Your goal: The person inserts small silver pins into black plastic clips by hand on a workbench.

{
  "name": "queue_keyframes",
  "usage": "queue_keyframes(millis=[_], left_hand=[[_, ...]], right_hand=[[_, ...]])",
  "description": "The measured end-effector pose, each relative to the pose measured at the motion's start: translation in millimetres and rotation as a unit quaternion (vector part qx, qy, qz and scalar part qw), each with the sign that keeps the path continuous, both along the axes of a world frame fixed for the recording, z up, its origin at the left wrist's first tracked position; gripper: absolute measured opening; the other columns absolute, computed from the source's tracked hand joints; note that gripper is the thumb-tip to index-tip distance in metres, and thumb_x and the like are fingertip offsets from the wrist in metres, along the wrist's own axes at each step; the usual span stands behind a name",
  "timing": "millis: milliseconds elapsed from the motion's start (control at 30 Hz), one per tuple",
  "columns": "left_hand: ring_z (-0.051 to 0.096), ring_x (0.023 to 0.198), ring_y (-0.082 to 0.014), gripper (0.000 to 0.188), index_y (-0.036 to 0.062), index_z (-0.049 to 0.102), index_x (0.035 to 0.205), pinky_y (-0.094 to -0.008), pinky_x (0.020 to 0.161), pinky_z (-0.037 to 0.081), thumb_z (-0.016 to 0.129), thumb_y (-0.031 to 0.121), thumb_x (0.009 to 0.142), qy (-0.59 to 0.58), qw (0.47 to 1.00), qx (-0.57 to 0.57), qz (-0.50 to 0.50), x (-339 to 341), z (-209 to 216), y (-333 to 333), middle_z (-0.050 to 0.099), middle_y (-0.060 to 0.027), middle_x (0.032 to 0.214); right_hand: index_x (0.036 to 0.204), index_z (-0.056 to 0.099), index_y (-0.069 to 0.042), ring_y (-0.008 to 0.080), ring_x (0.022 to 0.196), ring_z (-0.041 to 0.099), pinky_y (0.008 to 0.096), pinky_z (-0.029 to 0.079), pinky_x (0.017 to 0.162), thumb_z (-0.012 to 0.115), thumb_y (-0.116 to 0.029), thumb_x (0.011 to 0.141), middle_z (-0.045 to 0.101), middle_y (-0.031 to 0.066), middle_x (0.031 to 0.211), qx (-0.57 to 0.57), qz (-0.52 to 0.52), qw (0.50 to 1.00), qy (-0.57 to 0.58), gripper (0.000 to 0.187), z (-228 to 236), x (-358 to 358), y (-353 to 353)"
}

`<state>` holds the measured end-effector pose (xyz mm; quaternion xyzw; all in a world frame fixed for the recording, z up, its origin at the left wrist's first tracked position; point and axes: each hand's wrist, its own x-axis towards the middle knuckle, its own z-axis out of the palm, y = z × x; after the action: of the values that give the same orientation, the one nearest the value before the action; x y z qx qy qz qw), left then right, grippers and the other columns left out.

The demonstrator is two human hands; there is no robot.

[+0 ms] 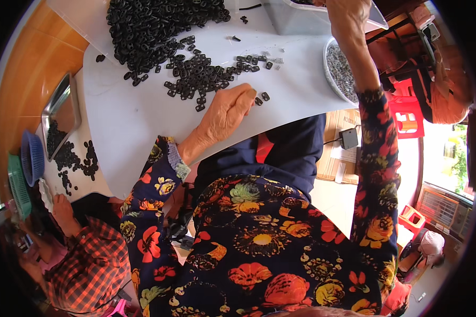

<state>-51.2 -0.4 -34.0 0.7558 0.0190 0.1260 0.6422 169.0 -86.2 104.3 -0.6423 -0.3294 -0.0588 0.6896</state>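
Black pieces (pixel 198 71) lie beside the left hand (pixel 225 114), grip curled closed; the right hand (pixel 350 17) is far right, grip impossible to tell.

I'm in what looks like a small assembly workshop — black plastic parts (pixel 158 31) heaped on my table (pixel 296 92), a tub (pixel 327 71) of small metal-looking pieces (pixel 338 68), a co-worker (pixel 90 269) beside another parts-strewn table (pixel 88 185).

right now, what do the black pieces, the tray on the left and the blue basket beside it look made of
Black pieces: probably moulded plastic, dull to faintly glossy, alike in shape; painted metal is possible.
Tray: likely polished metal, silvery and reflective inside.
Blue basket: likely satin plastic, evenly coloured, its wall seemingly perforated.
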Motion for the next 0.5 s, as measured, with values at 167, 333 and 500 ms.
queue_keyframes(millis=[167, 333, 500], left_hand=[[0.037, 0.056, -0.0122, 0.037, -0.0006, 0.049, 0.078, -0.0283, 0.052, 0.036, 0.045, 0.030, 0.098, -0.007, 1.000, -0.020, -0.007, -7.1, -4.2, 1.3, 0.042, -0.0041, 0.060], [0.035, 0.059, -0.0151, 0.031, -0.0027, 0.048, 0.081, -0.0305, 0.055, 0.037, 0.048, 0.024, 0.097, 0.011, 0.999, -0.030, -0.015, 0.3, 4.1, -6.1, 0.042, -0.0070, 0.065], [0.035, 0.060, -0.0169, 0.029, -0.0039, 0.048, 0.083, -0.0322, 0.057, 0.038, 0.049, 0.022, 0.096, 0.012, 0.999, -0.041, -0.020, 0.6, 6.4, -7.5, 0.042, -0.0096, 0.067]], right_hand=[[0.104, 0.059, 0.000, 0.0054, 0.057, 0.051, 0.0207, 0.041, 0.052, 0.058, -0.007, 0.091, 0.060, -0.0002, 0.069, -0.130, 0.130, 0.976, -0.119, 0.015, -55.9, -32.7, 15.0], [0.096, 0.065, -0.002, 0.0193, 0.067, 0.061, 0.0312, 0.050, 0.063, 0.060, -0.002, 0.083, 0.065, 0.0080, 0.078, -0.300, 0.265, 0.896, -0.190, 0.013, -100.0, -58.0, 31.4], [0.091, 0.066, -0.002, 0.0297, 0.076, 0.063, 0.0371, 0.051, 0.068, 0.059, 0.003, 0.077, 0.063, 0.0106, 0.085, -0.357, 0.331, 0.822, -0.294, 0.016, -113.1, -55.7, 48.1]])
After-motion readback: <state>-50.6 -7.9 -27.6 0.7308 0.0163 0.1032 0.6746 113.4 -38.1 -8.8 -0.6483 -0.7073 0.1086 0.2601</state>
